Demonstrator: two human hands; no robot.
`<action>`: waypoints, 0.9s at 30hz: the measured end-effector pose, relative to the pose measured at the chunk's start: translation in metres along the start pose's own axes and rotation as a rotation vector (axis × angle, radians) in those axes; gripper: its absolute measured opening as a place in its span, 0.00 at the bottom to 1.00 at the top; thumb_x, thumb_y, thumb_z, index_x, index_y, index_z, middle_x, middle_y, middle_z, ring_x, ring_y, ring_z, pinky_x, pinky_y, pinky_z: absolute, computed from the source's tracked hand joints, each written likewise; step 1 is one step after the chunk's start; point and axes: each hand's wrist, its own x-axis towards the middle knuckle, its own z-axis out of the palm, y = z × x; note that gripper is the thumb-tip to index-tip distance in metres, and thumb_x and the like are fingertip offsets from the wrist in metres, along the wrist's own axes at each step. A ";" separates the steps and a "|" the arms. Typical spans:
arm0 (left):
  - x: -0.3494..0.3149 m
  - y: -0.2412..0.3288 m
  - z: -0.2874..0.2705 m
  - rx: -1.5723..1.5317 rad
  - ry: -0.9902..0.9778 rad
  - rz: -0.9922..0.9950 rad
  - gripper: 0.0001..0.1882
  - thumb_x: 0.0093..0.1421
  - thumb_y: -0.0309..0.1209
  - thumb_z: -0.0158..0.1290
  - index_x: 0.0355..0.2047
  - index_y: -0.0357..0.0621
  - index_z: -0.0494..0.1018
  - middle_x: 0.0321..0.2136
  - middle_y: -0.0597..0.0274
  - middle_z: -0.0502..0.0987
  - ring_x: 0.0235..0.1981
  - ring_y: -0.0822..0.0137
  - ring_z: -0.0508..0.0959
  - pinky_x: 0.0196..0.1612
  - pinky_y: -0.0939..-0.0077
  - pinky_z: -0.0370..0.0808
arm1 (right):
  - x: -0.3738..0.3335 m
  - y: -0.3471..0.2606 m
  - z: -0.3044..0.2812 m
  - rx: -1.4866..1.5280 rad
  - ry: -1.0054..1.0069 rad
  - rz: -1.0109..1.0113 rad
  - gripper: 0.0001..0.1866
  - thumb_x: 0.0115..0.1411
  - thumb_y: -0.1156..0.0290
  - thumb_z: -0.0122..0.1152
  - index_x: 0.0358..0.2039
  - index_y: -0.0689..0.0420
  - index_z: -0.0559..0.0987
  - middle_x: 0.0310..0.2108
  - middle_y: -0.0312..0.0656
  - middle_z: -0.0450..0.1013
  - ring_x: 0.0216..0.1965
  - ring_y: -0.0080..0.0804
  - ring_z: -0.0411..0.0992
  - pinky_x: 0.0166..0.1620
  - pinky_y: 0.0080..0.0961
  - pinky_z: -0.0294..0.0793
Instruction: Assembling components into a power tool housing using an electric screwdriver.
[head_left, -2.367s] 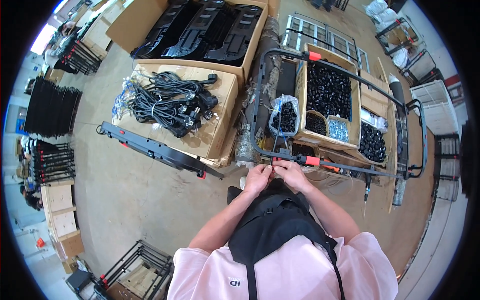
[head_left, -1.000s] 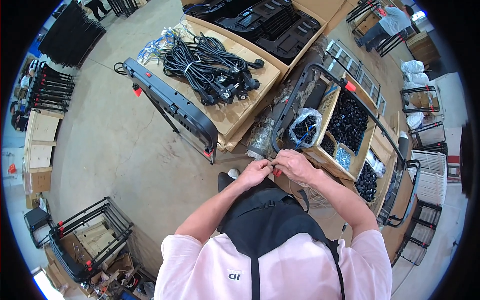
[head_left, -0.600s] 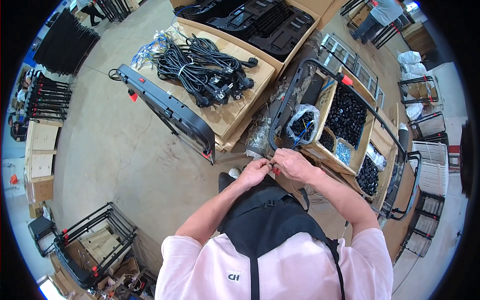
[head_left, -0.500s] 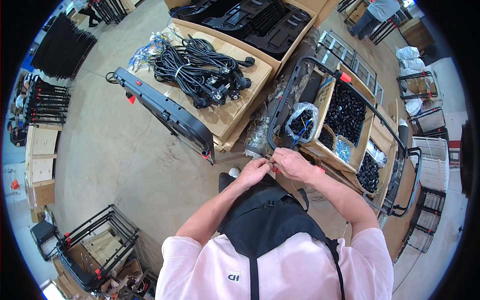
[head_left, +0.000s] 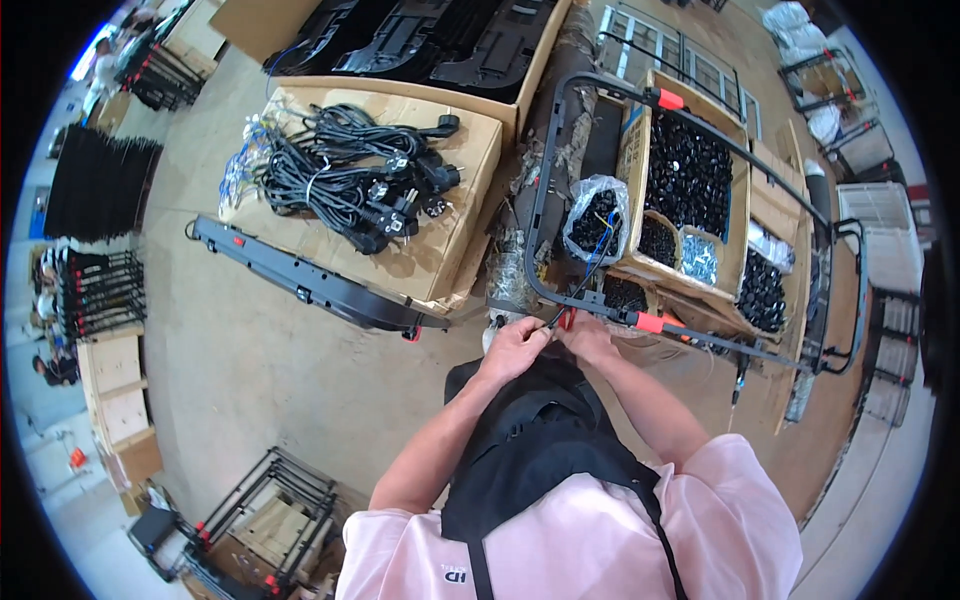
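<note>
A black tubular frame (head_left: 541, 190) with red clips stands before me, its near lower corner just above my hands. My left hand (head_left: 518, 345) is closed, its fingertips pinching a thin black cable (head_left: 568, 300) that rises toward the frame's corner. Beside it my right hand (head_left: 590, 338) is closed under the frame's lower bar. A small red piece (head_left: 567, 318) shows at its fingertips; what this hand grips is partly hidden. Blue wires (head_left: 604, 240) hang over a clear plastic bag (head_left: 582, 195) of small black parts, close to the corner.
A wooden crate (head_left: 628, 180) holds black knobs and screws, right of the frame. At left, a bundle of black power cords (head_left: 345, 180) lies on a cardboard box (head_left: 470, 165). A long black housing (head_left: 300, 285) leans against that box. An open carton (head_left: 535, 75) of black panels stands behind.
My view has turned, so the box and black housing sit farther left. My right hand has moved below the frame's bar, and the two hands are slightly farther apart.
</note>
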 end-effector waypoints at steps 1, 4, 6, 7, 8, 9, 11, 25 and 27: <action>0.004 0.005 0.001 0.028 -0.034 0.003 0.19 0.68 0.42 0.55 0.46 0.39 0.81 0.32 0.56 0.83 0.34 0.67 0.81 0.41 0.67 0.77 | 0.031 0.019 0.021 -0.093 -0.007 -0.043 0.29 0.59 0.51 0.66 0.54 0.57 0.79 0.47 0.53 0.81 0.52 0.55 0.80 0.53 0.47 0.80; 0.004 0.002 -0.002 0.007 -0.088 -0.049 0.18 0.71 0.41 0.55 0.48 0.38 0.80 0.33 0.58 0.83 0.33 0.68 0.81 0.40 0.69 0.78 | 0.063 0.015 0.040 -0.237 0.011 -0.063 0.24 0.60 0.52 0.64 0.52 0.54 0.81 0.47 0.50 0.82 0.51 0.53 0.81 0.49 0.46 0.82; 0.003 -0.008 -0.005 -0.022 -0.110 -0.084 0.17 0.71 0.40 0.55 0.46 0.39 0.81 0.31 0.60 0.83 0.32 0.70 0.81 0.38 0.71 0.78 | 0.065 0.005 0.048 -0.245 0.082 -0.019 0.15 0.63 0.55 0.59 0.38 0.51 0.86 0.40 0.46 0.83 0.43 0.51 0.83 0.39 0.44 0.83; 0.004 -0.008 -0.004 -0.072 -0.118 -0.111 0.16 0.72 0.39 0.55 0.45 0.39 0.81 0.30 0.62 0.82 0.31 0.72 0.80 0.37 0.72 0.78 | 0.061 0.005 0.047 -0.223 0.091 0.006 0.15 0.63 0.55 0.59 0.38 0.51 0.86 0.40 0.46 0.83 0.43 0.51 0.83 0.39 0.44 0.83; 0.005 -0.008 -0.003 -0.054 -0.145 -0.108 0.16 0.72 0.39 0.55 0.45 0.39 0.81 0.30 0.62 0.82 0.31 0.72 0.80 0.37 0.72 0.78 | 0.055 0.009 0.044 -0.067 -0.067 0.023 0.14 0.63 0.56 0.58 0.34 0.51 0.86 0.37 0.45 0.83 0.40 0.50 0.82 0.37 0.45 0.82; 0.004 -0.003 0.000 -0.113 -0.133 -0.105 0.15 0.72 0.39 0.54 0.44 0.39 0.81 0.29 0.64 0.81 0.30 0.74 0.79 0.35 0.74 0.77 | 0.047 0.018 0.041 0.089 -0.220 0.037 0.15 0.63 0.56 0.57 0.29 0.51 0.86 0.33 0.44 0.83 0.37 0.50 0.82 0.34 0.45 0.81; 0.013 0.001 0.017 -0.162 -0.186 -0.089 0.14 0.73 0.38 0.53 0.44 0.39 0.81 0.28 0.66 0.80 0.29 0.76 0.78 0.34 0.77 0.76 | 0.011 0.068 0.066 0.588 -0.180 -0.120 0.18 0.64 0.55 0.58 0.27 0.55 0.85 0.33 0.44 0.83 0.37 0.46 0.82 0.35 0.44 0.81; 0.015 0.001 0.030 -0.327 -0.149 -0.147 0.15 0.77 0.37 0.50 0.51 0.38 0.78 0.34 0.64 0.82 0.33 0.75 0.78 0.40 0.78 0.77 | -0.139 -0.015 -0.030 0.407 0.129 0.052 0.33 0.66 0.68 0.57 0.71 0.59 0.63 0.53 0.63 0.76 0.55 0.62 0.76 0.57 0.54 0.76; 0.015 0.003 0.032 -0.307 -0.131 -0.148 0.15 0.78 0.37 0.50 0.50 0.38 0.78 0.34 0.64 0.82 0.33 0.76 0.78 0.40 0.78 0.78 | -0.139 -0.019 -0.033 0.401 0.163 -0.013 0.36 0.66 0.71 0.56 0.74 0.60 0.59 0.57 0.64 0.73 0.58 0.63 0.74 0.60 0.54 0.74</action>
